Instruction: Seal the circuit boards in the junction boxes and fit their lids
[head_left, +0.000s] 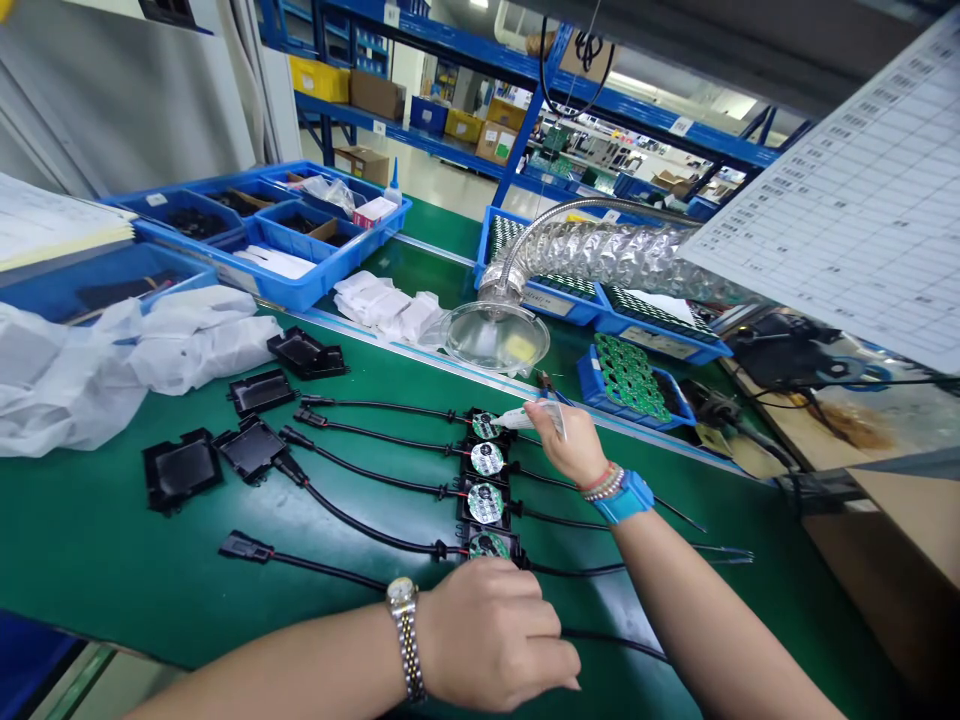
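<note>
Currently, the right hand [574, 445] is gripping a white tube [516, 419] at the round board [485, 427] nearest the clear hood [491, 345]; the left hand [495, 635], fingers curled, is hiding any hold. Overpressing could be smearing that board.

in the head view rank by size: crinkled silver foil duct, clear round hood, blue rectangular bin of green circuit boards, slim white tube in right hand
1. Silver foil duct
2. Clear hood and blue bin: too alike to rank
3. White tube, partly covered by the right hand
</note>
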